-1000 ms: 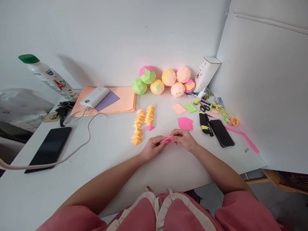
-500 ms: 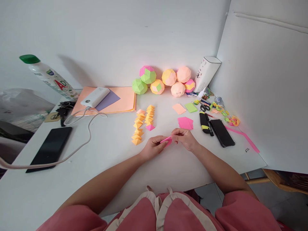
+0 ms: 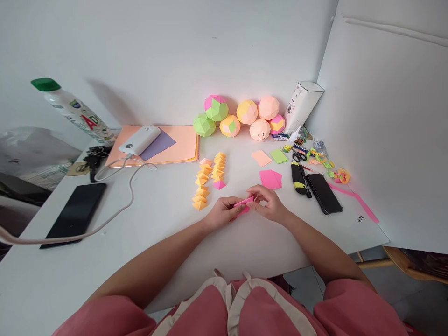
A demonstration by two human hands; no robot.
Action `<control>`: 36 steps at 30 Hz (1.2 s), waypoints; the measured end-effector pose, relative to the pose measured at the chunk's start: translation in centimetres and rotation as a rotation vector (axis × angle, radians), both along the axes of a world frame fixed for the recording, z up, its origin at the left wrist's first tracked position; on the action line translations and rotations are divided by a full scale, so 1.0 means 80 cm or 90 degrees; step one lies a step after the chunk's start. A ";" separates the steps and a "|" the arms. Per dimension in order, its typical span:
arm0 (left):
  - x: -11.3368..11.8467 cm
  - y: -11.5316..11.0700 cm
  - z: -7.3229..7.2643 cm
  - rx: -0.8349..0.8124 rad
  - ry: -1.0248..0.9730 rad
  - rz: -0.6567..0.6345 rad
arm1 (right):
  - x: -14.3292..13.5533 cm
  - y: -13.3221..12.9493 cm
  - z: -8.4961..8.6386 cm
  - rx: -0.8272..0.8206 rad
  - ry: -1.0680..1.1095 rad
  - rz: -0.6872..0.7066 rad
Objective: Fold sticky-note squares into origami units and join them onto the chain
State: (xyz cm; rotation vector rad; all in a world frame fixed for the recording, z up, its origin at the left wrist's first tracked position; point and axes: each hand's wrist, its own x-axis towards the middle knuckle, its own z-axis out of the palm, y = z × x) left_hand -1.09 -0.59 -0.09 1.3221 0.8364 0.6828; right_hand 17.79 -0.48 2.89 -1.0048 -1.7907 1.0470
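A small folded pink paper (image 3: 244, 202) is held between my two hands above the near part of the desk. My left hand (image 3: 223, 213) pinches its left side between thumb and fingers. My right hand (image 3: 268, 204) has its thumb and fingertips at the paper's right end. Just beyond lies a stack of pink paper squares (image 3: 270, 179), with peach squares (image 3: 261, 157) and green squares (image 3: 278, 156) behind it. Two rows of folded pieces stand to the left, mostly orange (image 3: 202, 179), one of them pink (image 3: 219, 185).
Paper balls (image 3: 247, 112) line the wall. On the right are scissors (image 3: 299, 157), a cutter (image 3: 298, 177) and a phone (image 3: 324, 193). On the left, a power bank (image 3: 140, 141) on paper sheets, its cable, another phone (image 3: 75, 212) and a bottle (image 3: 79, 112).
My right thumb and fingers have shifted on the pink paper, which now shows a longer upper edge between the hands. The view has moved very slightly.
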 end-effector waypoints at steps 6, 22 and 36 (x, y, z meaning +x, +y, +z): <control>0.004 0.000 0.011 -0.016 -0.039 0.034 | 0.000 -0.001 -0.007 -0.074 -0.021 -0.013; 0.004 0.004 0.003 -0.048 -0.113 0.086 | 0.005 -0.001 -0.004 -0.137 -0.010 -0.025; 0.004 0.004 0.000 -0.048 -0.111 0.103 | 0.011 -0.001 -0.006 -0.089 -0.063 0.023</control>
